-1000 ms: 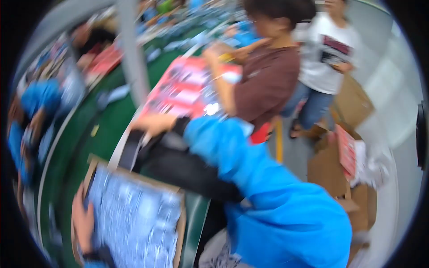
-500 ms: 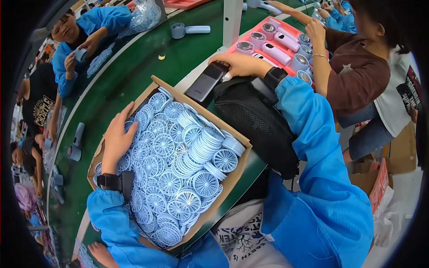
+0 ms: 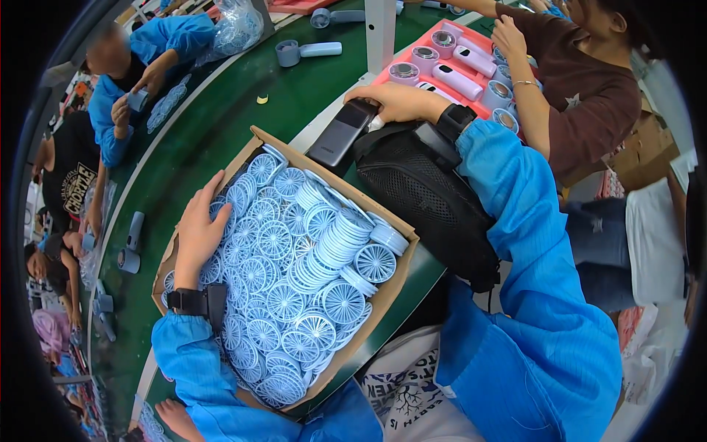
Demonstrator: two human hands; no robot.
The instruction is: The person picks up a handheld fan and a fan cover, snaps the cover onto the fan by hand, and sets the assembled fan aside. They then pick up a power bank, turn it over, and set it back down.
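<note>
A cardboard box [image 3: 396, 293] in front of me is heaped with light-blue round fan grilles [image 3: 283, 303], some stacked in a slanting row. My left hand [image 3: 197, 234] rests along the box's left side, fingers stretched out and thumb over the grilles; it grasps nothing. Beyond the box's far right corner, my right hand [image 3: 401, 102] is closed round the far end of a dark grey power bank [image 3: 340, 136]. Its fingertips are partly hidden. Beneath my right wrist sits a black mesh bag [image 3: 420, 188], close against the box.
A pink tray [image 3: 465, 87] of lilac and blue handheld fans lies at the far right, beside a person in a brown top [image 3: 589, 125]. A white post [image 3: 380, 37] rises behind. Loose blue fans [image 3: 318, 50] lie on the green belt [image 3: 213, 118]; co-workers sit across it.
The view has shifted slightly. Both my hands keep their places on the box and the power bank. The brown-topped person has leaned over, and another fan shows at the belt's far end.
</note>
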